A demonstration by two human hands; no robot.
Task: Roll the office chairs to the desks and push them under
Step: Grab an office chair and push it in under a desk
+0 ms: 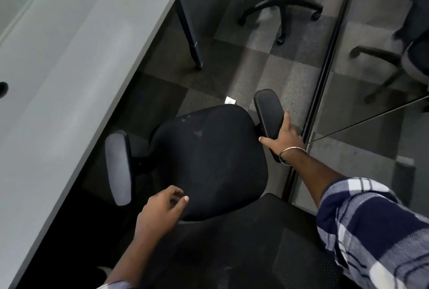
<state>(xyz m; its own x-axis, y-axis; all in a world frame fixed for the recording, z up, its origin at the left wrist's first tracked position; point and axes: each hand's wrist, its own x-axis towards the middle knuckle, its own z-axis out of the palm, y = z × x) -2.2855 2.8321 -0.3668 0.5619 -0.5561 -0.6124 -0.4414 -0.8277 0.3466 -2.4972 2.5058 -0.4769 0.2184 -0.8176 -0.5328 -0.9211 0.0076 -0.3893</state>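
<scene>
Table edge runs along the left, and the office chair stands just beside it, seat not yet under. Left hand hovers loosely curled at the seat's near corner, its grip holding nothing, while the right hand wraps the right armrest. On casters the chair should roll easily but swivel, so the stiff armrests or backrest seem the surest holds.
</scene>
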